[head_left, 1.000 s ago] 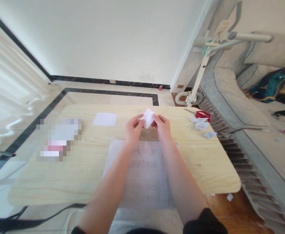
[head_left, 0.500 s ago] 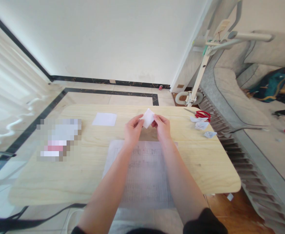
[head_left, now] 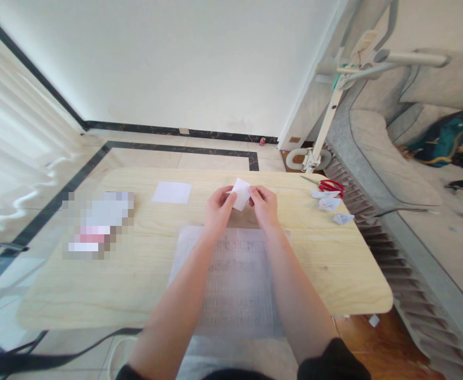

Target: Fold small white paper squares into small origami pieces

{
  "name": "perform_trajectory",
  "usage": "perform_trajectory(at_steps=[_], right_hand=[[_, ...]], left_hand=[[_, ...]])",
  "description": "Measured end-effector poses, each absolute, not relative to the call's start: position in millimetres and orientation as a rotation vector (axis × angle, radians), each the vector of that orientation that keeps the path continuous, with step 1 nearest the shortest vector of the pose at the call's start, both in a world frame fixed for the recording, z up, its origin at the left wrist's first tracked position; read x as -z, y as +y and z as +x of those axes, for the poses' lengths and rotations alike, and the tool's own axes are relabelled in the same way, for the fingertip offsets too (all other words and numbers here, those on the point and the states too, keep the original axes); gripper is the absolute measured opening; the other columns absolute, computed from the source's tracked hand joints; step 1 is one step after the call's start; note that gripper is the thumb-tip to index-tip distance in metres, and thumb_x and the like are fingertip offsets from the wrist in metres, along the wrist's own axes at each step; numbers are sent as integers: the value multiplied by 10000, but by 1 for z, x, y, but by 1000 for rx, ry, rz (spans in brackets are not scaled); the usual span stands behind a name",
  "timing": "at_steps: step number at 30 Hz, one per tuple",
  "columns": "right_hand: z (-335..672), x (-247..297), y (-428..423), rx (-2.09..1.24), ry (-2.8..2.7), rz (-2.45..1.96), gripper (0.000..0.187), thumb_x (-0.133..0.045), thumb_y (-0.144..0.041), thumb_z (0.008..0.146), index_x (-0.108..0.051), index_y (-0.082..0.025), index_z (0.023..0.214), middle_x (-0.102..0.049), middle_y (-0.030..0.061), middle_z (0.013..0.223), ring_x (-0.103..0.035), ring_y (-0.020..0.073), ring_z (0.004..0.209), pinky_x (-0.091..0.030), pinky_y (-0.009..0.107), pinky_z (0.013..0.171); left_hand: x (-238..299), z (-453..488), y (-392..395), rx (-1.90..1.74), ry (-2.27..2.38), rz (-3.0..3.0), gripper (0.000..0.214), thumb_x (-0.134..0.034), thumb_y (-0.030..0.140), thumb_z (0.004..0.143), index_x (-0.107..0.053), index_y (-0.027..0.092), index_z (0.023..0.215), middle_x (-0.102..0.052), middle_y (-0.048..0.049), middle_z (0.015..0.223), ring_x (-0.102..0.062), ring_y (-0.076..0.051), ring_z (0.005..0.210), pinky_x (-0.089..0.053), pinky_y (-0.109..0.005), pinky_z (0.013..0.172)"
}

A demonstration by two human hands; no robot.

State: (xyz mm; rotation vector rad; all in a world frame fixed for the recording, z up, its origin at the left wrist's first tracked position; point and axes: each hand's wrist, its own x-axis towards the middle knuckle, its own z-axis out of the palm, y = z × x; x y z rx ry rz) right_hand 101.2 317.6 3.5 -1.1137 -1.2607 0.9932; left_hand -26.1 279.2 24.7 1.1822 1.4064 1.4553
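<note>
A small piece of folded white paper (head_left: 240, 195) is held up between my two hands, above the far half of the table. My left hand (head_left: 219, 207) pinches its left side, with the thumb lying on the front face. At the paper's right edge, my right hand (head_left: 264, 205) grips it between thumb and fingers. Below my forearms lies a large printed sheet (head_left: 239, 279) covered in rows of small marks, too blurred to read.
On the wooden table (head_left: 136, 285), a flat white sheet (head_left: 171, 192) lies at the back left, beside a blurred-out object (head_left: 100, 224). Red-handled scissors (head_left: 331, 186) and several folded white paper pieces (head_left: 328, 203) sit at the right. A sofa (head_left: 405, 179) stands beyond.
The folded paper has turned slightly in my fingers, and my left thumb now lies further over its face. The whole view has shifted a little.
</note>
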Motion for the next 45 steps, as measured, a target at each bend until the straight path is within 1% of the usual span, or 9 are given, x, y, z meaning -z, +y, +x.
perform_trajectory(at_steps=[2,6,12,19,24,27,32,39,45], right_hand=[[101,-6,315,-987,-1346,-1112,322,-595,-455,803,-604,-196,610,-492,-32,514,-450,123,503,-338,265,508],[97,-9,311,-999,-1414,-1103,286,-613,-423,792,-630,-193,623,-521,-24,544,-470,127,528,-352,265,520],[95,-9,312,-1087,-1297,-1092,231,-637,-417,766,-688,-195,725,-603,-8,603,-529,132,545,-408,266,540],[96,-7,312,-1071,-1290,-1085,204,-650,-387,762,-700,-192,735,-640,3,630,-565,140,559,-447,272,552],[95,-6,313,-1082,-1301,-1092,210,-663,-389,745,-712,-186,758,-670,13,675,-581,144,591,-463,271,573],[95,-6,313,-1091,-1294,-1090,213,-670,-387,738,-719,-184,777,-674,16,686,-582,145,599,-463,271,579],[96,-4,314,-1111,-1266,-1073,198,-676,-382,735,-719,-190,756,-668,11,672,-575,144,593,-458,272,575],[96,-2,316,-1107,-1260,-1064,186,-681,-375,739,-717,-192,740,-647,0,640,-550,132,569,-440,265,565],[96,-1,316,-1124,-1236,-1049,180,-687,-369,730,-714,-192,728,-614,-10,605,-526,127,551,-420,265,551]], left_hand=[[-25,-26,279,-1473,1418,1204,202,-592,269,805,-688,137,924,-720,-71,811,-648,-179,759,-496,-275,662],[-23,-28,281,-1468,1497,1197,191,-584,293,811,-704,146,828,-711,-59,795,-627,-177,761,-476,-262,639],[-19,-30,283,-1473,1517,1127,225,-582,324,807,-720,148,827,-707,-52,796,-604,-176,748,-469,-269,637],[-22,-29,282,-1497,1441,1076,201,-606,312,790,-715,145,820,-706,-60,804,-608,-173,747,-480,-272,656],[-24,-28,282,-1481,1468,1069,197,-597,291,797,-718,135,806,-690,-50,758,-585,-155,704,-460,-247,620],[-24,-28,281,-1484,1459,1049,193,-601,288,795,-722,138,792,-683,-39,743,-575,-146,686,-445,-236,608],[-27,-28,279,-1474,1421,1036,189,-608,283,793,-714,142,723,-651,-21,682,-546,-133,640,-419,-225,578],[-28,-27,279,-1485,1385,978,181,-616,275,785,-706,143,698,-634,-16,663,-530,-127,620,-408,-222,568],[-27,-28,279,-1496,1379,962,178,-621,282,780,-717,146,716,-644,-19,678,-544,-133,635,-416,-227,583]])
